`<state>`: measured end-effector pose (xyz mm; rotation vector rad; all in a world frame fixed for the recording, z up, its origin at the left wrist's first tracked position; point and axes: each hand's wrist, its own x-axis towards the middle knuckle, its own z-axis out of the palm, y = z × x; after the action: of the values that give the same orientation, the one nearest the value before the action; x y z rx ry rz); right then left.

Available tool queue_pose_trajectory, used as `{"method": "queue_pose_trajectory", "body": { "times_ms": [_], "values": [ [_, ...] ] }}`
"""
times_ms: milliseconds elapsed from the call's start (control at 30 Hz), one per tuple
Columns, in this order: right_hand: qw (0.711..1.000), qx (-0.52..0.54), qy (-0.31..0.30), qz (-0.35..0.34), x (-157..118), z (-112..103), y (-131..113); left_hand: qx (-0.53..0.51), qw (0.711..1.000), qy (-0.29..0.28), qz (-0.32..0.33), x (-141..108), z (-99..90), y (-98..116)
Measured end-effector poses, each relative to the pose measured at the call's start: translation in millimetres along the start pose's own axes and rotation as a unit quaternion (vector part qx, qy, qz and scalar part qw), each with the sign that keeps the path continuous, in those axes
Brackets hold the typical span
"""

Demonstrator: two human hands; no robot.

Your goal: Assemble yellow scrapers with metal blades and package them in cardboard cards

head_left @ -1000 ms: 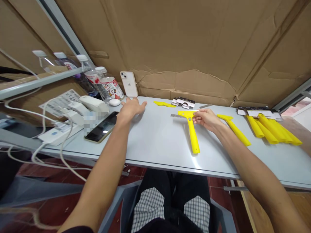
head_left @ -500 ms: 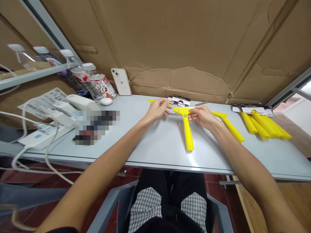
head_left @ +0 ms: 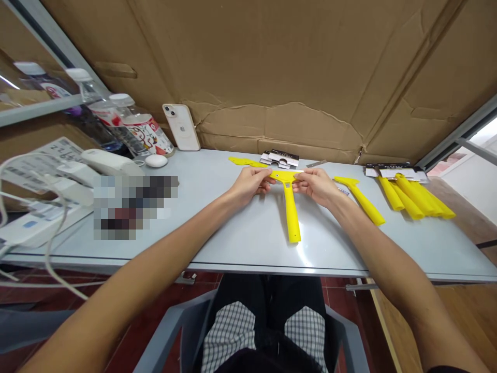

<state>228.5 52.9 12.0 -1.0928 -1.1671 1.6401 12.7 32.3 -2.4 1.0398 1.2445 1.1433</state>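
The left hand [head_left: 247,185] has moved in, its grip and the right hand [head_left: 319,186] pinching a yellow T-shaped scraper [head_left: 291,210]

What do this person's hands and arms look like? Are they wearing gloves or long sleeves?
No gloves! The left hand and right hand are bare, and I see no watch or bracelet. The left forearm and right forearm are uncovered too. Just a bit of black sleeve peeks in at the bottom right.
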Motion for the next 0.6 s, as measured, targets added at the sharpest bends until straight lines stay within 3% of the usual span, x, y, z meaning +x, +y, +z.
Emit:
{"method": "queue_pose_trajectory", "body": {
  "times_ms": [500, 600],
  "values": [
    [1.000, -0.006, -0.018, -0.004, -0.8, -0.6, 1.3, -0.023, 0.997, -0.061, -0.029, -0.3, -9.8, -1.4],
    [1.000, -0.010, -0.025, -0.005, -0.5, -1.2, 1.4, -0.029, 0.998, -0.050, -0.029, -1.6, -8.0, 0.1]
  ]
}}
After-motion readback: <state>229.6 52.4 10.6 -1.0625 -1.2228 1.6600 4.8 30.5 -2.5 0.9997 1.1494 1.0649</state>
